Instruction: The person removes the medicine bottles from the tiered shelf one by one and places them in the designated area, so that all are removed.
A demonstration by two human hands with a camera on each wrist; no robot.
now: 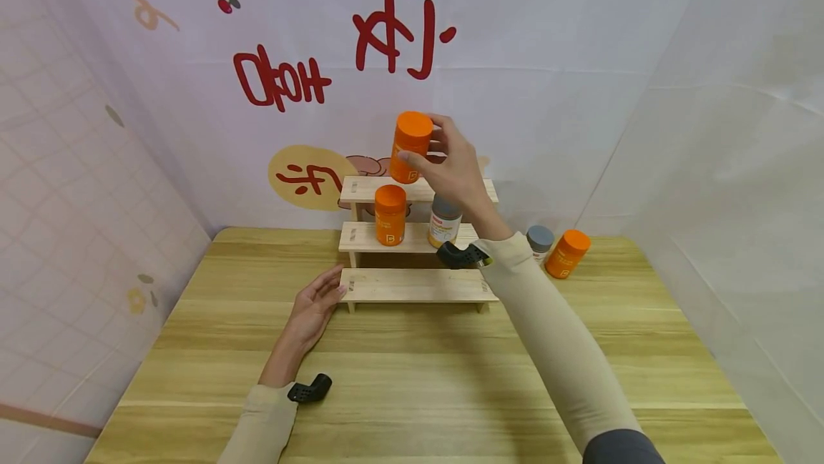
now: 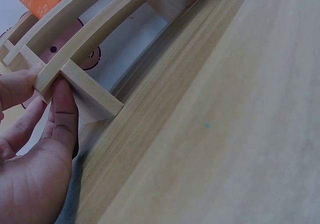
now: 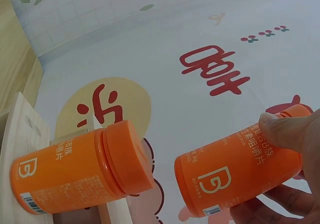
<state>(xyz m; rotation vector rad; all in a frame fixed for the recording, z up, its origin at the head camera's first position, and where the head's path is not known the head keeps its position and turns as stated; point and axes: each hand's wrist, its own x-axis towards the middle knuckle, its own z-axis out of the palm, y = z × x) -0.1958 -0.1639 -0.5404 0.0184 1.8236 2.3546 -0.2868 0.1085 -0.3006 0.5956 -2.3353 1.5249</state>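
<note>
An orange pill bottle (image 1: 407,153) is held upright in my right hand (image 1: 455,164), thumb on one side and fingers on the other. It overlaps the top step of a three-step wooden rack (image 1: 418,285) in the head view. On the middle step stand a second orange bottle (image 1: 390,217) and a white bottle with a grey cap (image 1: 444,224), partly hidden by my right wrist. My left hand (image 1: 315,310) pinches the left end of the lowest step; in the left wrist view its thumb (image 2: 20,87) lies on the board's end with fingers beneath.
At the rack's right, on the wooden table (image 1: 399,392), stand another grey-capped bottle (image 1: 539,241) and an orange bottle (image 1: 568,254). A white printed cloth wall (image 1: 547,78) rises behind the table, with more cloth on both sides.
</note>
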